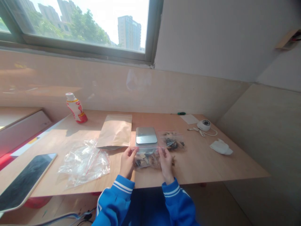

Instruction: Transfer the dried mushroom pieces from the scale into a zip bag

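Zip bag point(147, 159) held; bottle label point(77, 110) unreadable.

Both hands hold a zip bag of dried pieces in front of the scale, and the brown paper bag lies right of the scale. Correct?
No: the brown paper bag lies left of the scale, as the head view shows. The left hand and right hand do hold the zip bag in front of it.

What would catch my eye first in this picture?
The left hand and right hand, in bright blue sleeves, hold a clear zip bag of dark and tan pieces above a wooden table. Just beyond sits a silver scale, and a large window above shows tower blocks.
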Motion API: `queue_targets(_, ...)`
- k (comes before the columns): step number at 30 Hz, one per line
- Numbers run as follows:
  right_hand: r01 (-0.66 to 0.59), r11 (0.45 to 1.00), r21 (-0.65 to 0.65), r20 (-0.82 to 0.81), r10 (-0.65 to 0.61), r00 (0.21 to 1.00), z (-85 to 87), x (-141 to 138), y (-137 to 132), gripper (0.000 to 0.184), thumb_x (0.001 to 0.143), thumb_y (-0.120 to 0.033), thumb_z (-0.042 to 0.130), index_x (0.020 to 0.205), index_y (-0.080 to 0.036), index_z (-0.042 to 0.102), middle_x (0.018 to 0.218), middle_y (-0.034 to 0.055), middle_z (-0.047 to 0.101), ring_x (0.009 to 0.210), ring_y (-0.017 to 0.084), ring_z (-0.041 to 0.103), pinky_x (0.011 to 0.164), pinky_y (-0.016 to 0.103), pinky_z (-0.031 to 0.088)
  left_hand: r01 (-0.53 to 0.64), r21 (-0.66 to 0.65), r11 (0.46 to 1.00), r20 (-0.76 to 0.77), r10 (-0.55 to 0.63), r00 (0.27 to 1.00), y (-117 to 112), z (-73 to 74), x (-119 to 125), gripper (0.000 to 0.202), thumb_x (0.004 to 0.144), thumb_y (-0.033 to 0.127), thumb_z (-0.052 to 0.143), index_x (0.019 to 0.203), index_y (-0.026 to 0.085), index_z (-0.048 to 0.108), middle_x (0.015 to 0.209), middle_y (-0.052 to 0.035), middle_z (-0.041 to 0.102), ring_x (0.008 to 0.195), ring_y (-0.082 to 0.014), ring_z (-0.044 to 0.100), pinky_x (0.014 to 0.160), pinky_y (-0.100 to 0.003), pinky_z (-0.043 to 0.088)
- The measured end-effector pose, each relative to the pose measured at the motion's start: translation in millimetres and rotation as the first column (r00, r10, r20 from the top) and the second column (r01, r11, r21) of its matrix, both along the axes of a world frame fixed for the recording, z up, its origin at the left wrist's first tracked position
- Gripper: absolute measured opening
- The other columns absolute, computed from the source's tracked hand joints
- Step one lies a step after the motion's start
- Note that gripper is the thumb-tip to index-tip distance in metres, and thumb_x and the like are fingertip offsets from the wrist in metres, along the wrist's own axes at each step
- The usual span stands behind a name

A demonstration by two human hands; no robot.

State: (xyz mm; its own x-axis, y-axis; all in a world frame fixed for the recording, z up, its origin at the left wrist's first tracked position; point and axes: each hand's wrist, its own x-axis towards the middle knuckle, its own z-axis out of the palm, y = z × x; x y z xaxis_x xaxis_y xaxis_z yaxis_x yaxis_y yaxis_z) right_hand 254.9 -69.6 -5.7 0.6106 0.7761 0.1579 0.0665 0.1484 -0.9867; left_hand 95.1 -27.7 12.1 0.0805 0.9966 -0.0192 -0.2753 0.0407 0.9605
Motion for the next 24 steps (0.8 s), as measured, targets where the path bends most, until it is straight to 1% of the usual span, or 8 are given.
queue_targets(2, -0.046, 0.999, 0.020, -0.022, 0.046, 0.999, -1.3, 0.2, 0.6, 0.036, 0.080, -0.050, 0.058, 0.089, -0.016, 0.066, 0.078, 0.0037, 0.067, 0.075, 0.017, 0.061, 0.073, 0.028, 0.048, 0.008, -0.025, 1.000, -0.014, -0.008, 1.000, -1.7, 5.1, -0.2, 0.039, 0.070, 0.049, 0.068, 0.089, 0.015, 0.064, 0.075, -0.0024, 0.066, 0.058, -0.0119, 0.060, 0.052, -0.021, 0.045)
queue_targets(4, -0.097, 0.995, 0.031, -0.050, 0.099, 0.994, -2.0, 0.1, 0.9, 0.036, 0.080, -0.049, 0.059, 0.094, -0.016, 0.065, 0.081, 0.0038, 0.067, 0.078, 0.018, 0.061, 0.074, 0.029, 0.048, 0.012, -0.041, 0.999, -0.045, -0.013, 0.999, -2.9, 9.8, -0.8, 0.042, 0.069, 0.052, 0.068, 0.091, 0.016, 0.065, 0.080, -0.0040, 0.068, 0.061, -0.0136, 0.062, 0.053, -0.022, 0.046)
queue_targets(6, -0.135, 0.991, 0.023, -0.060, 0.136, 0.989, -1.9, -0.1, 0.8, 0.035, 0.080, -0.047, 0.060, 0.097, -0.016, 0.065, 0.083, 0.0039, 0.067, 0.079, 0.018, 0.062, 0.076, 0.030, 0.048, 0.028, -0.031, 0.999, -0.057, -0.030, 0.998, -3.1, 12.3, -1.5, 0.045, 0.069, 0.053, 0.067, 0.096, 0.016, 0.066, 0.088, -0.0070, 0.069, 0.071, -0.0170, 0.065, 0.059, -0.024, 0.049)
queue_targets(9, -0.147, 0.989, 0.005, -0.051, 0.147, 0.988, -0.2, -0.7, 0.4, 0.033, 0.080, -0.046, 0.061, 0.093, -0.016, 0.066, 0.082, 0.0042, 0.068, 0.079, 0.019, 0.063, 0.076, 0.031, 0.048, 0.063, -0.009, 0.998, -0.062, -0.063, 0.996, -1.6, 11.2, -2.2, 0.047, 0.069, 0.050, 0.068, 0.101, 0.016, 0.066, 0.096, -0.0093, 0.069, 0.083, -0.0197, 0.065, 0.065, -0.025, 0.050)
queue_targets(12, -0.138, 0.990, 0.011, -0.041, 0.138, 0.990, 1.7, -1.2, 0.1, 0.032, 0.079, -0.045, 0.062, 0.088, -0.016, 0.067, 0.082, 0.0047, 0.069, 0.079, 0.019, 0.063, 0.076, 0.030, 0.049, 0.057, -0.006, 0.998, -0.059, -0.057, 0.997, -0.1, 7.1, -1.8, 0.043, 0.067, 0.046, 0.071, 0.098, 0.016, 0.066, 0.092, -0.0078, 0.070, 0.084, -0.0190, 0.064, 0.066, -0.025, 0.050)
queue_targets(16, -0.132, 0.991, 0.016, -0.024, 0.132, 0.991, 2.1, -1.0, 0.3, 0.031, 0.078, -0.044, 0.064, 0.088, -0.016, 0.068, 0.083, 0.0049, 0.070, 0.079, 0.019, 0.064, 0.074, 0.030, 0.049, 0.043, -0.034, 0.998, -0.048, -0.045, 0.998, 0.1, 3.0, -0.4, 0.038, 0.067, 0.046, 0.071, 0.088, 0.015, 0.067, 0.079, -0.0046, 0.068, 0.073, -0.0161, 0.063, 0.064, -0.024, 0.050)
queue_targets(20, -0.114, 0.993, 0.002, -0.013, 0.114, 0.993, 0.8, -0.5, 0.7, 0.030, 0.077, -0.043, 0.065, 0.088, -0.015, 0.067, 0.083, 0.0055, 0.070, 0.080, 0.020, 0.064, 0.076, 0.031, 0.050, 0.050, -0.030, 0.998, -0.058, -0.052, 0.997, 0.3, 2.5, -0.1, 0.036, 0.068, 0.046, 0.071, 0.085, 0.015, 0.066, 0.078, -0.0047, 0.068, 0.071, -0.0156, 0.063, 0.062, -0.024, 0.049)
queue_targets(24, -0.072, 0.997, -0.032, -0.008, 0.071, 0.997, 1.6, -1.2, -0.3, 0.032, 0.076, -0.044, 0.066, 0.087, -0.014, 0.067, 0.079, 0.0058, 0.070, 0.076, 0.020, 0.064, 0.071, 0.031, 0.051, 0.041, 0.010, 0.999, -0.117, -0.039, 0.992, 1.4, 3.6, -2.4, 0.037, 0.067, 0.047, 0.071, 0.083, 0.014, 0.066, 0.077, -0.0062, 0.069, 0.072, -0.0179, 0.063, 0.063, -0.026, 0.049)
